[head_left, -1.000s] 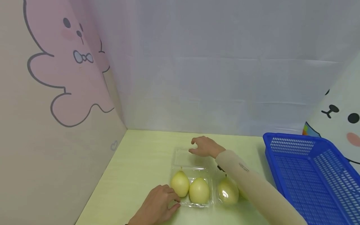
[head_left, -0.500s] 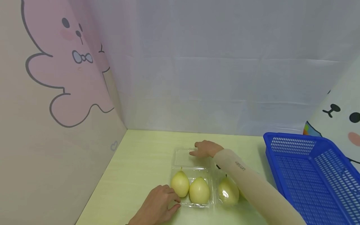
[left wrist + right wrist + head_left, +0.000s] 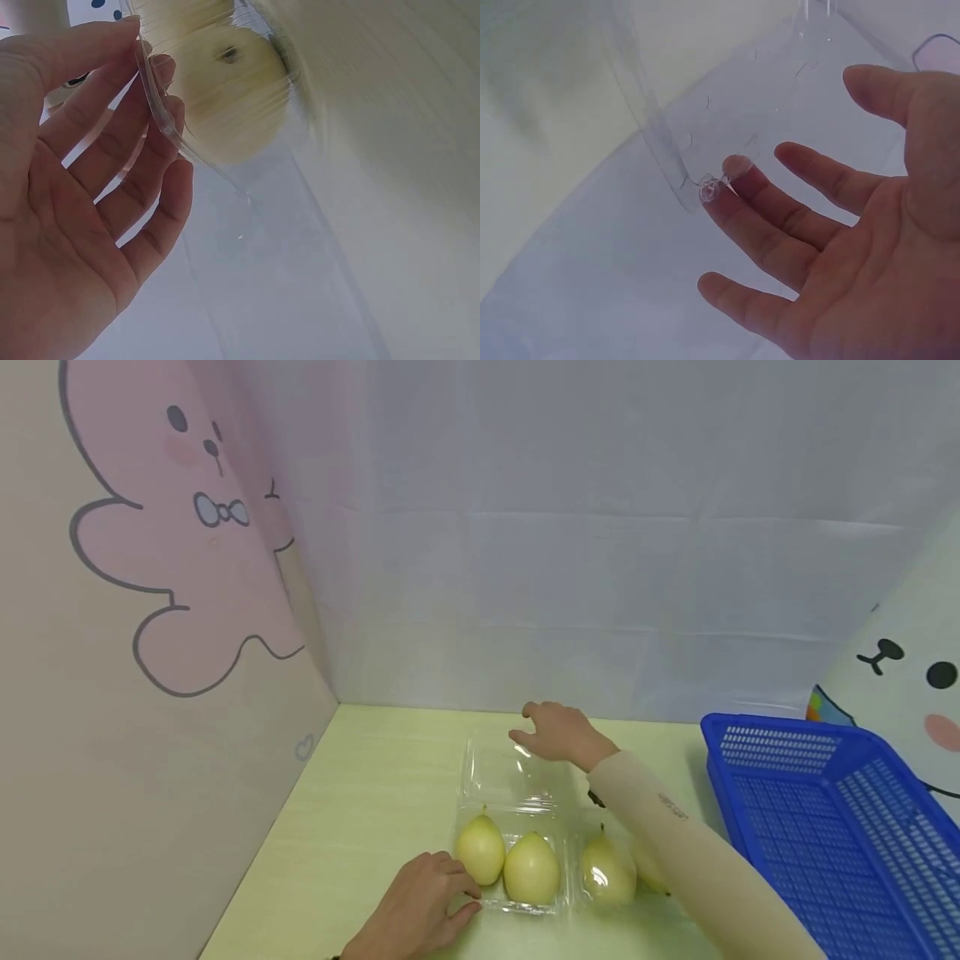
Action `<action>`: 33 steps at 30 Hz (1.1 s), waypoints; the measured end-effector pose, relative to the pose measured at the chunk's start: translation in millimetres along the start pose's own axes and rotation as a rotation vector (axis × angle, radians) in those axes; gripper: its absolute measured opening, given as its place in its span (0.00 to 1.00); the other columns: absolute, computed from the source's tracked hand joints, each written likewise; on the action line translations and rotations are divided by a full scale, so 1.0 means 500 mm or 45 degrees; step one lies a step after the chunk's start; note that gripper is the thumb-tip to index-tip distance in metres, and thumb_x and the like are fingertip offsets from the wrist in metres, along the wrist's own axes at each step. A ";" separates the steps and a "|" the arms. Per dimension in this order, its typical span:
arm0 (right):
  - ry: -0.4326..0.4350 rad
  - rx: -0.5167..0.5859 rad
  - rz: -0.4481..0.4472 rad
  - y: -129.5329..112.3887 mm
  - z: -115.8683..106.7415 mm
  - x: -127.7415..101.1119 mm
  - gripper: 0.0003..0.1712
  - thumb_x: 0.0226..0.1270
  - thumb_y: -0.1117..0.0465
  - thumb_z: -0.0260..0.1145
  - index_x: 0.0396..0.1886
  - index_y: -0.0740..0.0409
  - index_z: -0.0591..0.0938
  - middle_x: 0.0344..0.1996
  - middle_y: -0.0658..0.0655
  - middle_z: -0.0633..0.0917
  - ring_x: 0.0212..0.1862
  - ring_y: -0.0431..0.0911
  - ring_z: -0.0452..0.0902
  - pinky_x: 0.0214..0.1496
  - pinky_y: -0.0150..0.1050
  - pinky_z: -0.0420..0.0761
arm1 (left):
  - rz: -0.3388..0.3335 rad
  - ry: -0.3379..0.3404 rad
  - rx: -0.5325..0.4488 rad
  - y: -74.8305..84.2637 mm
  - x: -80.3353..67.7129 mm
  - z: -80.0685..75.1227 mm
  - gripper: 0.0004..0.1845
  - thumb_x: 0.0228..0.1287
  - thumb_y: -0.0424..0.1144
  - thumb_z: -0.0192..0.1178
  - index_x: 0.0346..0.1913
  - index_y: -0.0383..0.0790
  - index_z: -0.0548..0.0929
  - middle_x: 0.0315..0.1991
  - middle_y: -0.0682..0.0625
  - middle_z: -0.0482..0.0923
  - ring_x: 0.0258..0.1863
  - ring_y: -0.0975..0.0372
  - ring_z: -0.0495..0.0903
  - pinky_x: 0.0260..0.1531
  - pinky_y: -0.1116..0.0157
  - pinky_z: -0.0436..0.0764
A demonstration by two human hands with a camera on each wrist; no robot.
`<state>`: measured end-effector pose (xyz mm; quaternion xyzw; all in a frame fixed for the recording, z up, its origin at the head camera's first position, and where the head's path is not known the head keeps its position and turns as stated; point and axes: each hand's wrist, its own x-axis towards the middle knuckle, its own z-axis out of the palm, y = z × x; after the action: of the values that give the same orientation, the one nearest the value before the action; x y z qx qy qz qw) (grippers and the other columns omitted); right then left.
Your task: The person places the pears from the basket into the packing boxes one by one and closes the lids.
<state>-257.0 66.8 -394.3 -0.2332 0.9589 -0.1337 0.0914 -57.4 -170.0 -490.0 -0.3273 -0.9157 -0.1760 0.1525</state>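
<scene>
Both hands open: left steadies pear tray, right lifts lid

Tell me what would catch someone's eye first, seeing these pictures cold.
Probably the yellow pears in a clear plastic clamshell box at the near middle of the pale green table. The left hand rests against the box's near left side while the right hand touches its raised transparent lid with nearly straight fingers. A bright blue mesh basket stands to the right.
</scene>
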 end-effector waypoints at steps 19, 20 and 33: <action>0.665 -0.189 -0.503 -0.073 0.065 -0.216 0.18 0.68 0.40 0.74 0.42 0.48 0.90 0.36 0.48 0.89 0.36 0.44 0.83 0.46 0.49 0.82 | 0.129 0.080 0.138 0.018 0.005 -0.023 0.10 0.51 0.44 0.83 0.35 0.53 0.92 0.35 0.63 0.87 0.36 0.70 0.82 0.38 0.69 0.82; 0.689 -0.202 -0.531 -0.073 0.076 -0.224 0.18 0.67 0.39 0.75 0.41 0.48 0.90 0.35 0.47 0.88 0.35 0.43 0.83 0.45 0.48 0.82 | 0.173 0.138 0.147 0.021 0.007 -0.025 0.11 0.50 0.44 0.84 0.35 0.53 0.91 0.35 0.63 0.87 0.36 0.69 0.83 0.38 0.69 0.82; 0.607 -0.305 -0.642 -0.071 0.198 -0.285 0.23 0.57 0.34 0.80 0.38 0.45 0.87 0.34 0.42 0.77 0.32 0.37 0.71 0.40 0.36 0.76 | 0.238 0.306 0.265 0.017 0.011 -0.025 0.13 0.46 0.41 0.85 0.31 0.54 0.89 0.33 0.62 0.83 0.32 0.68 0.80 0.33 0.72 0.78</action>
<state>-93.8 82.3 -461.3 -0.4336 0.8745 -0.0892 -0.1984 -53.8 -166.0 -474.9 -0.3702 -0.8697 -0.1034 0.3097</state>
